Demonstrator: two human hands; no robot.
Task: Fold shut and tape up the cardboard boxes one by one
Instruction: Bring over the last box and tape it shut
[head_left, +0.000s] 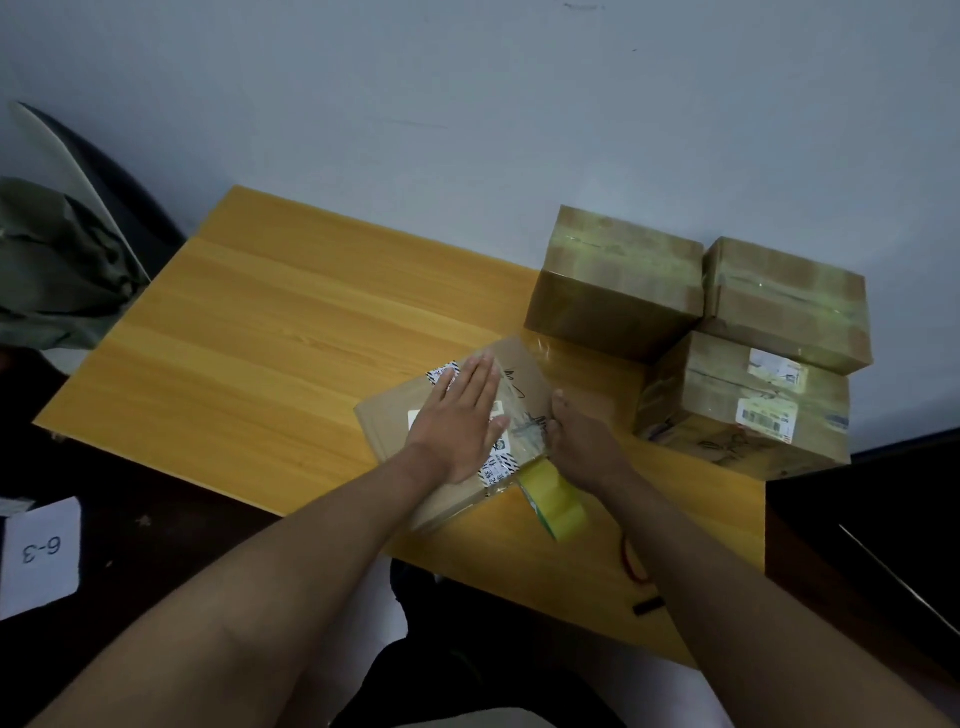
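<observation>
A cardboard box (395, 415) with its flaps folded down lies near the front of the wooden table (249, 332). My left hand (462, 421) presses flat on its top, fingers straight. My right hand (576, 441) rests along the box's right edge; its fingers are mostly hidden, so I cannot tell whether they hold anything. A strip of clear tape (524, 415) runs across the box top between the hands. A yellowish tape roll (558, 504) hangs off the box's near right corner, just below the right wrist.
Three taped boxes stand at the table's right: one at the back (618, 275), one on top (789, 296) of another (727, 415). A red cord (631, 561) and a small black object (648, 606) lie near the front edge. A "6-3" paper (41, 556) lies at left.
</observation>
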